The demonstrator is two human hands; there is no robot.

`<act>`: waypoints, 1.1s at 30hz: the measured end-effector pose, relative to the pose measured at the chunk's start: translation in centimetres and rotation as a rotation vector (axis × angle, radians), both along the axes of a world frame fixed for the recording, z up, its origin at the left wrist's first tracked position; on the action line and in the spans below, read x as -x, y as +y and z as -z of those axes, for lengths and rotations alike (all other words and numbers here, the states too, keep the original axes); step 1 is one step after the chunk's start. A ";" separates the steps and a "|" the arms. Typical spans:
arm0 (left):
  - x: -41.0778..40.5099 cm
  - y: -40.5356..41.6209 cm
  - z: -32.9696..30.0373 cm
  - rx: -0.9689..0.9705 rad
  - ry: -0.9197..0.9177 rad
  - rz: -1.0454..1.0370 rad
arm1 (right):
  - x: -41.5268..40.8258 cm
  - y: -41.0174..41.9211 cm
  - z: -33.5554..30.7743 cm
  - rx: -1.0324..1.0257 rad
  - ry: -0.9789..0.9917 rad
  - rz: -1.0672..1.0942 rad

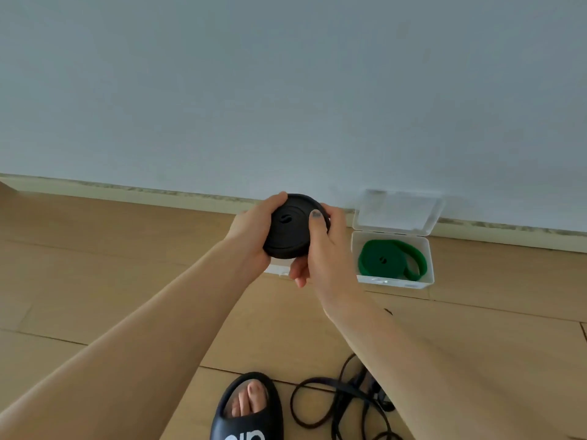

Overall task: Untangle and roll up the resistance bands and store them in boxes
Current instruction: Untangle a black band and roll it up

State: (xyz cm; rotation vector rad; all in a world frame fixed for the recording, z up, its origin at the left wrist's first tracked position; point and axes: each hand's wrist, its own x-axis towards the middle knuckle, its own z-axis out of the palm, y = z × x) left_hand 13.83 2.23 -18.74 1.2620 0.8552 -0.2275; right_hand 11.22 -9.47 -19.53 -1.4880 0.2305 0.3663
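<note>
Head view shows me holding the rolled black band [290,227] up off the floor [127,249], in front of the base of the wall [286,90]. My left hand [254,230] cups the coil from its left side and underneath, fingers curled round the rim, while my right hand [320,246] closes on the other side with the thumb laid across the flat face. I judge that I grip it from both sides like this because a wound band wants to spring open; pressure on the rim and face keeps the spiral tight until it is boxed. Just to the right stands a clear box [427,265] with its lid [398,211] leaning back against the wall, and a rolled green band [392,260] lies inside it, its outer turn loosened into a loop. That one looks finished apart from closing the lid. Below my hands a pale edge of something [276,268] peeks out; it may be a second box, but I cannot tell. Near my slippered foot [249,404], a tangle of dark bands [343,404] lies loose on the floor, not yet sorted. So I reckon the next step is lowering this black coil into a box without letting it unwind.
</note>
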 end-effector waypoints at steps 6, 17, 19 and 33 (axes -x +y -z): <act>-1.4 2.0 9.6 -0.170 0.128 0.154 | -2.3 1.0 9.2 -0.001 0.236 0.053; 0.8 5.9 15.2 -1.086 -0.132 0.948 | -7.6 1.3 15.5 0.181 0.481 0.091; 0.0 5.9 15.2 -1.150 -0.139 0.953 | -7.7 1.6 16.1 0.203 0.503 0.082; -2.4 5.8 15.5 -1.593 -0.130 1.443 | -8.7 2.1 17.6 0.297 0.564 0.025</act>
